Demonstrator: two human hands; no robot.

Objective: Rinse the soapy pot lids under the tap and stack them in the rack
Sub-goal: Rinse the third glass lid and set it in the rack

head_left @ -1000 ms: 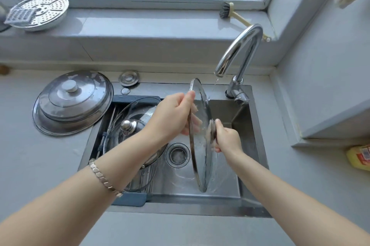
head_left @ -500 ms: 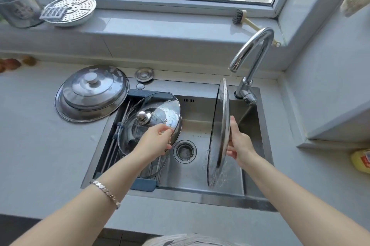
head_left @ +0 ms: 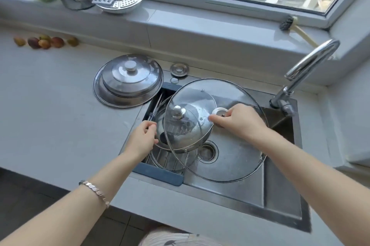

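right hand (head_left: 240,123) fingers clamped on the knob of the large round steel-rimmed glass lid (head_left: 236,156), which is tilted over the smaller steel-knobbed glass lid (head_left: 161,132) in the dark blue drain rack (head_left: 160,172). left hand (head_left: 143,139) fingers pinch the smaller lid's rim. Risks: wet knob slips from fingers, glass strikes glass or grey steel sink (head_left: 280,195); left fingers get caught between rims

Both bare forearms reach forward over the edge. Left hand (head_left: 143,137), bracelet (head_left: 96,191) on its wrist, curls fingers and thumb round the small lid (head_left: 180,133) at its rim. Right hand (head_left: 238,123), palm down, pinches the large lid (head_left: 236,157) by its knob (head_left: 220,111)
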